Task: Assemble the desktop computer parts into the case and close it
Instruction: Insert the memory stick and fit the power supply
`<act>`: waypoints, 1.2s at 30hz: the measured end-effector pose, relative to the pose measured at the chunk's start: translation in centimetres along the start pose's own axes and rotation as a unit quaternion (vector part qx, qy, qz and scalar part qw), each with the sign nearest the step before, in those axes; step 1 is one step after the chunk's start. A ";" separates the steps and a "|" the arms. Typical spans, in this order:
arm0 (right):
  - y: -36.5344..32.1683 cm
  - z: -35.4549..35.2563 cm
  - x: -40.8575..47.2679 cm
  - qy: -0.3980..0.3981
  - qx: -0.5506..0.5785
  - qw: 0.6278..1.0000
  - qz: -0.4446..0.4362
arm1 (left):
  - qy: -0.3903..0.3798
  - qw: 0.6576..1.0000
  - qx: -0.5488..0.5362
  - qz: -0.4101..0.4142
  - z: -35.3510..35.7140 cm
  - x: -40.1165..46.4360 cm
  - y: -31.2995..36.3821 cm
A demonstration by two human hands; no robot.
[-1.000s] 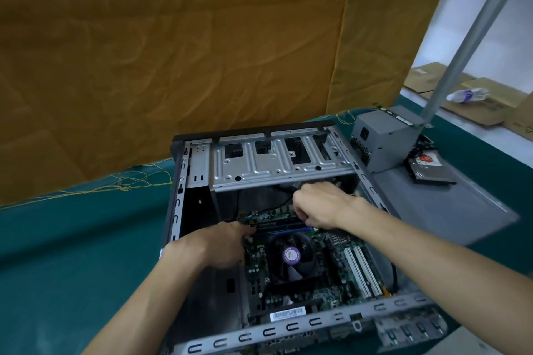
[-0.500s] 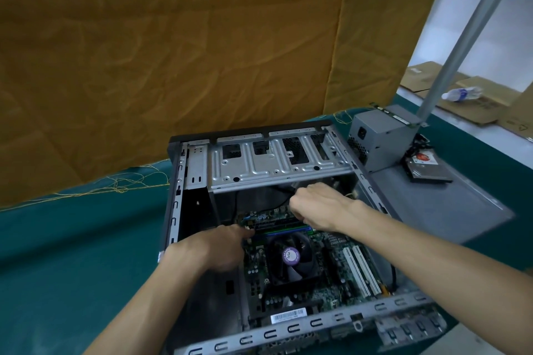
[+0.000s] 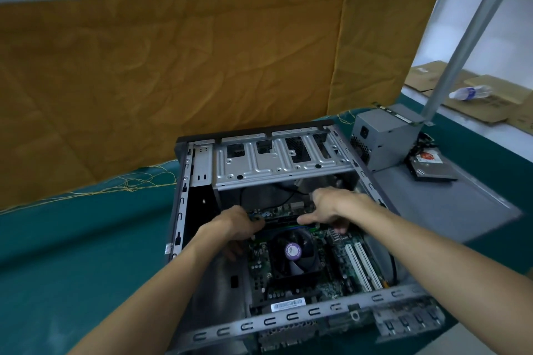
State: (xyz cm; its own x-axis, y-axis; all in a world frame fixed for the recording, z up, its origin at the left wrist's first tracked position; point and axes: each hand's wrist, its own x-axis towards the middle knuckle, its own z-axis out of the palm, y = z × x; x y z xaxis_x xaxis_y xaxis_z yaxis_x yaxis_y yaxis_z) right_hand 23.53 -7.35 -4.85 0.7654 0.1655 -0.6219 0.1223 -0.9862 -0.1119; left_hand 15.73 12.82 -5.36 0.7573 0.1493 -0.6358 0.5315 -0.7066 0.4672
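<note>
The open computer case [image 3: 184, 210] lies on its side on a green cloth [image 3: 72, 253], with the circuit board [image 3: 326, 265] flat inside it and a round fan [image 3: 294, 253] near the board's middle. Both hands reach into the case just beyond the fan, under the edge of the silver drive cage [image 3: 277, 164].

The left hand [image 3: 233, 225] sits at the left end of a long, thin memory stick [image 3: 284, 220]. Its fingers curl downward, and the tips are hidden under the knuckles, so whether they pinch the stick or only press on it cannot be told. The right hand [image 3: 331, 207] is at the other end, thumb stretched along the stick and fingers bent down behind it; its grip is also hard to make out. The stick itself is mostly covered by the 2 hands.

To the right, a gray power supply [image 3: 383, 141] stands on the removed side panel [image 3: 450, 204], with a hard drive [image 3: 432, 167] beside it. The lower corner of the case is cut off by the picture's edge.
</note>
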 end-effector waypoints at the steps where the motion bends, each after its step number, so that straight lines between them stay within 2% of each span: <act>1: -0.1 0.0 0.0 -0.006 0.023 1.000 0.009 | 0.008 1.000 0.001 -0.004 0.1 0.0 0.2; 7: -0.7 -0.2 0.3 -0.035 0.069 0.996 0.040 | 0.043 0.998 -0.026 -0.025 0.9 0.0 0.9; 10: -0.8 -0.2 0.6 -0.036 0.053 0.997 0.052 | 0.056 0.998 -0.020 -0.031 1.1 0.0 1.2; 17: -0.4 0.6 1.5 -0.014 0.050 0.998 0.019 | 0.027 0.998 -0.038 -0.051 1.0 0.2 0.9; 24: -0.3 1.1 2.1 -0.021 0.075 0.997 0.023 | 0.013 0.996 -0.055 -0.063 1.0 0.3 1.4; 30: -0.7 1.3 2.5 -0.019 0.062 0.997 0.034 | 0.045 0.997 -0.051 -0.048 1.1 0.2 1.6; 36: -0.8 1.2 2.5 -0.021 0.061 0.997 0.030 | 0.044 0.996 -0.047 -0.064 1.0 0.4 1.4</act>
State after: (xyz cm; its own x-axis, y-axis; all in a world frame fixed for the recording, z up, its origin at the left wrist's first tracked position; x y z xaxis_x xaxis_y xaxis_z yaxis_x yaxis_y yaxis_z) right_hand 24.64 -6.13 -7.24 0.7413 0.1081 -0.6624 -0.0035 -0.9863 -0.1648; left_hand 16.43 11.18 -5.56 0.7087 0.2970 -0.6399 0.6562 -0.6106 0.4434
